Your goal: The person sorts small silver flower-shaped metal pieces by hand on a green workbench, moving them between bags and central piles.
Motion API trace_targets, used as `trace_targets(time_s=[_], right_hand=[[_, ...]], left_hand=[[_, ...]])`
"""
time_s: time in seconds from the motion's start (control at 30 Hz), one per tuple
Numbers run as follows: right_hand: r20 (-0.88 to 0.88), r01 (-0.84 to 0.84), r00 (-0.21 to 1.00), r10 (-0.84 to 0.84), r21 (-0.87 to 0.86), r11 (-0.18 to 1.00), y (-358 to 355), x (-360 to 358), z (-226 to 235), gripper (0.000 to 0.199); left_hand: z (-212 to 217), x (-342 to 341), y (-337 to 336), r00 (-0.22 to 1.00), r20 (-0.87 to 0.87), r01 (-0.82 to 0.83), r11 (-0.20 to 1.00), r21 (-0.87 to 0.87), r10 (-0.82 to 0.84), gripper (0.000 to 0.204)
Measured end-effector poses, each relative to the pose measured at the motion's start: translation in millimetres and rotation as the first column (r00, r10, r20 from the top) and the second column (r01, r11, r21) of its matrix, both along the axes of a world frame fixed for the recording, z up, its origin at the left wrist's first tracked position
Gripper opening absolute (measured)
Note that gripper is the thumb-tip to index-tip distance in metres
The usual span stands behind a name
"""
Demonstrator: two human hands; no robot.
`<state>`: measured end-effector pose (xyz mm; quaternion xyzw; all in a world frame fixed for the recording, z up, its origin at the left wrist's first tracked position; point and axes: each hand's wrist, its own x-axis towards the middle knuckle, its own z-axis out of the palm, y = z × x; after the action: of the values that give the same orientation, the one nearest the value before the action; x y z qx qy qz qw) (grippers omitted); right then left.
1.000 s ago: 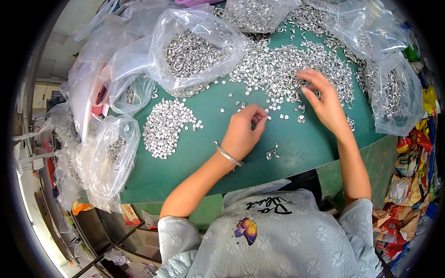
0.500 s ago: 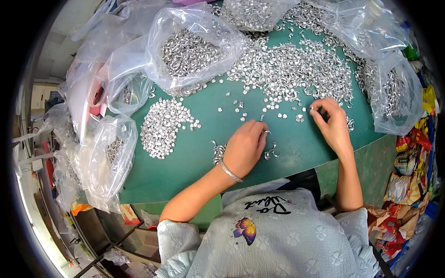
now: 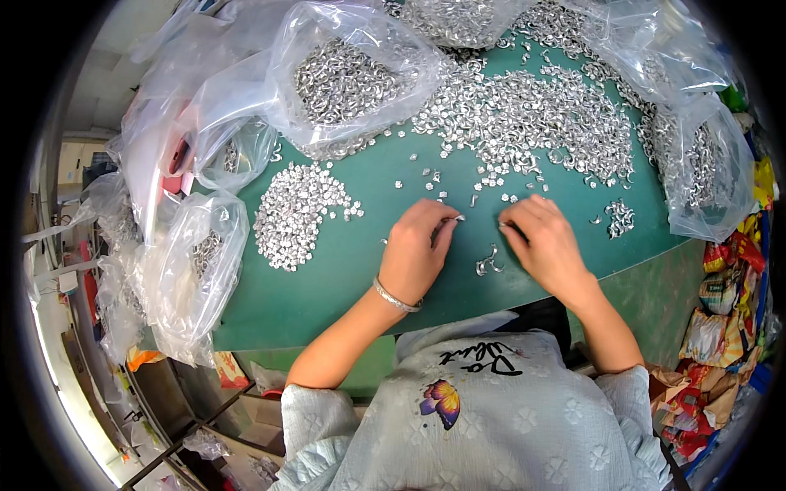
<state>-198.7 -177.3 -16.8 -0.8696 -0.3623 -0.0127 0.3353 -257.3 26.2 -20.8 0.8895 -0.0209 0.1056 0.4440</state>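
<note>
My left hand, with a bracelet at its wrist, pinches a small silver metal piece between thumb and forefinger. Across a short gap, the fingertips of my right hand close on a tiny silver piece, mostly covered by the fingers. Between and below the hands lies a little cluster of curved silver pieces. Just beyond the fingertips, a few loose flower-shaped silver pieces are scattered. Another small cluster of curved pieces sits to the right of my right hand.
On the green table, a heap of flower-shaped pieces lies left and a large mixed heap lies at the back. Clear plastic bags of curved pieces stand at the back, left and right. Colourful packages are beyond the right edge.
My right hand has moved left and nearer, from the large heap's edge toward my left hand. The left hand has shifted slightly left, off the curved pieces, and its fingertips now face the right hand.
</note>
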Motion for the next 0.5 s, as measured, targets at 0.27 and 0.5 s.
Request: trace_targets(time_s=[0.27, 0.5], right_hand=[[0.154, -0.045, 0.986, 0.07, -0.156, 0.987, 39.8, 10.4, -8.1, 0.011], [-0.016, -0.244, 0.97, 0.244, -0.096, 0.965, 57.7, -11.8, -6.8, 0.012]], left_hand=[[10.2, -15.2, 17.9, 0.996, -0.066, -0.058, 0.997, -0.056, 0.054, 0.012], [7.3, -40.8, 26.6, 0.993, -0.119, -0.025, 0.997, -0.072, 0.016, 0.022]])
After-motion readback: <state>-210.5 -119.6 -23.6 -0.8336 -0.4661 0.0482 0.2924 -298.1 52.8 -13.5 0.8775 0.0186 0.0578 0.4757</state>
